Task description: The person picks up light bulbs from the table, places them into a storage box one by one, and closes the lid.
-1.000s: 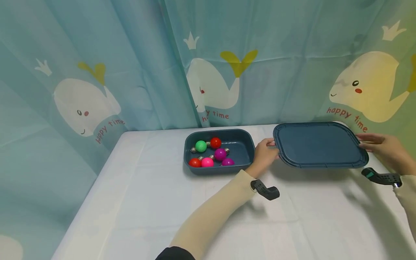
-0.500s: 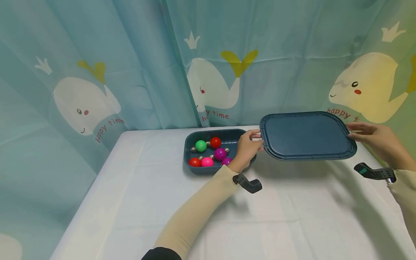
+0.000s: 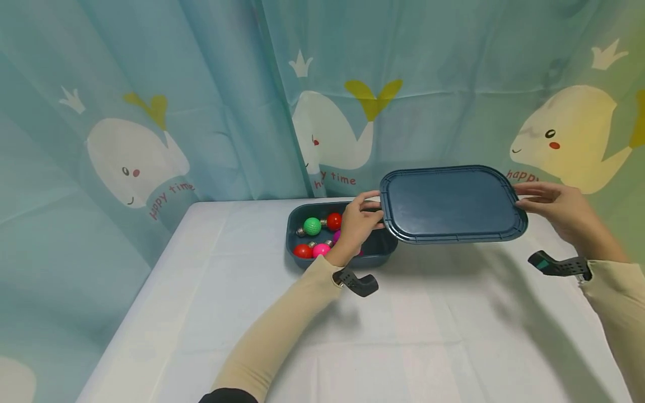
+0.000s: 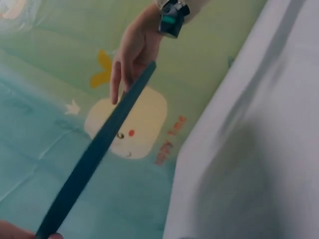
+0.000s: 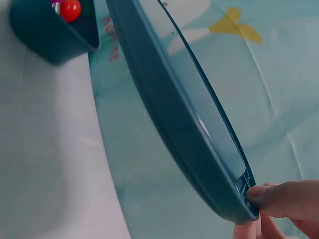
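Note:
A dark blue lid [image 3: 453, 204] with rounded corners hangs above the table, held at both short ends. My left hand [image 3: 356, 224] pinches its left end, and my right hand [image 3: 554, 207] pinches the right end. In the right wrist view the thumb lies on the rim of the lid [image 5: 169, 119]. Below and left stands a matching dark blue box [image 3: 380, 260]. Inside it lie several bulb-shaped pieces with metal screw bases, among them a green one [image 3: 312, 226], a red one [image 3: 333, 220] and a pink one [image 3: 321, 249]. My left hand and forearm hide part of the box.
A white cloth covers the table [image 3: 403, 347], with shadows of the lid and arms on it. Behind the table's back edge hangs a blue-green curtain [image 3: 232, 112] printed with whales. Each wrist wears a black strap-on device [image 3: 355, 282].
Both hands have carried the lid left, and up a little, so its left end now overlaps the box's right side in the head view. The box has stayed in place.

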Available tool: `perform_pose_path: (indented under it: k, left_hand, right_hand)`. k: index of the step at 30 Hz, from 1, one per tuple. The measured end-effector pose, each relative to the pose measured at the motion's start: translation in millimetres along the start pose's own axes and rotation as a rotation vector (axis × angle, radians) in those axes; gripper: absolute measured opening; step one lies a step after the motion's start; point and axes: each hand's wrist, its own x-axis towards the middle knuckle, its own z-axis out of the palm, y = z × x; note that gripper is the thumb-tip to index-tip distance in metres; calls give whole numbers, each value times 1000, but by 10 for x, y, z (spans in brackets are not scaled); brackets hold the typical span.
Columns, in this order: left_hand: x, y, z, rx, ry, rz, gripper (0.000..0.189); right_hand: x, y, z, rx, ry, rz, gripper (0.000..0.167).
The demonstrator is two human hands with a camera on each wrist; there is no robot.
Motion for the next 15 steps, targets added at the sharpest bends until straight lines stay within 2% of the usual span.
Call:
perform_pose_path:
  k: [6, 15]
  left_hand:
    - [-34, 5, -225, 46, -6, 77, 34]
    - [-63, 60, -537, 132, 12, 172, 40]
  right_hand:
    - [8, -136, 154, 40, 11, -24, 28]
    - [75, -314, 372, 138, -1, -57, 28]
